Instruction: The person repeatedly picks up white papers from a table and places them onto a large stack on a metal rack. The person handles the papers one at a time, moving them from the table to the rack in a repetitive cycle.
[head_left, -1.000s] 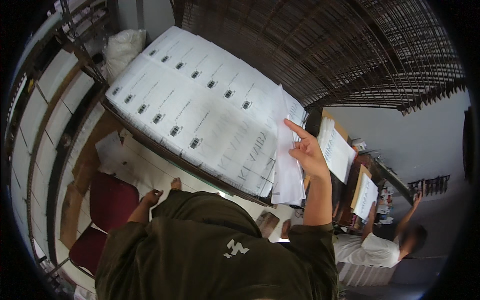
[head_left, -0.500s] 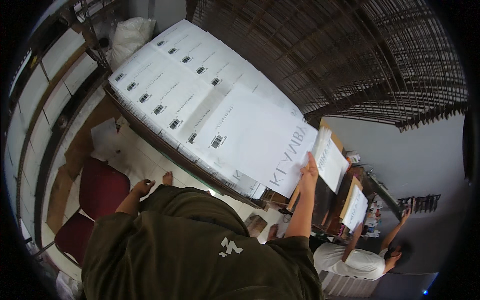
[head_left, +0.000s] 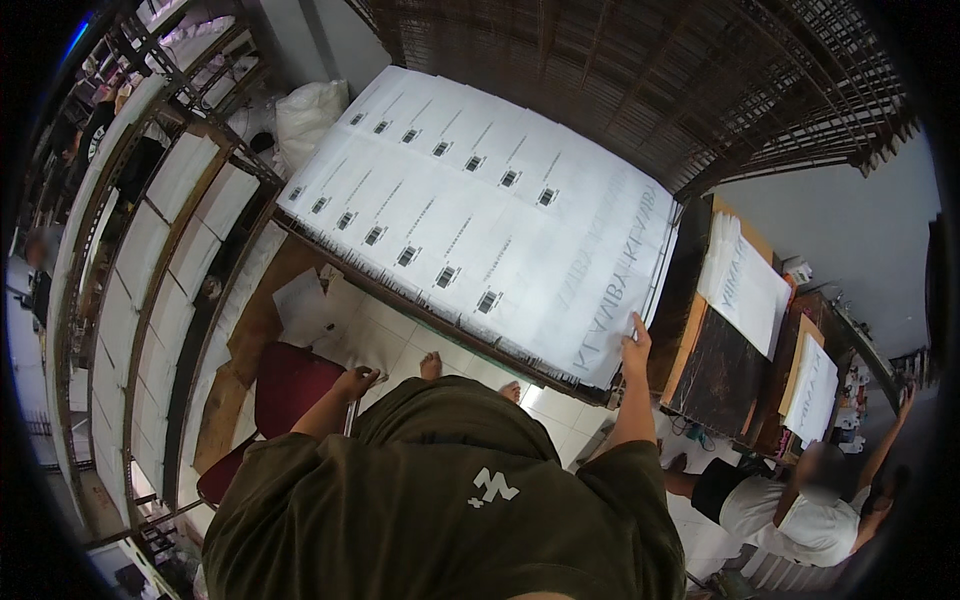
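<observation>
Broad white sheets (head_left: pixel 430 190) cover a large rack. Rows of small dark codes run across them, and big lettering lines the right end. At the near right corner of the top sheet (head_left: pixel 560 325), my right hand (head_left: pixel 636 350) pinches its edge between thumb and fingers. My left hand (head_left: pixel 356 383) hangs low beside my body, near the red chair and away from the sheets. Its fingers are curled, and what they hold, if anything, is too small to tell.
Wire racks (head_left: pixel 660 90) tilt up behind the sheets. A dark table (head_left: pixel 715 365) with white lettered sheets (head_left: pixel 745 285) stands at right, a co-worker in a white shirt (head_left: pixel 790 515) beyond it. A red chair (head_left: pixel 290 390) and shelving (head_left: pixel 150 260) are at left. A white sack (head_left: pixel 308 125) sits behind.
The top sheet, raised over the stack before, now lies flatter on it, with my right hand still at its corner. The view has turned, and everything has shifted to the right.
</observation>
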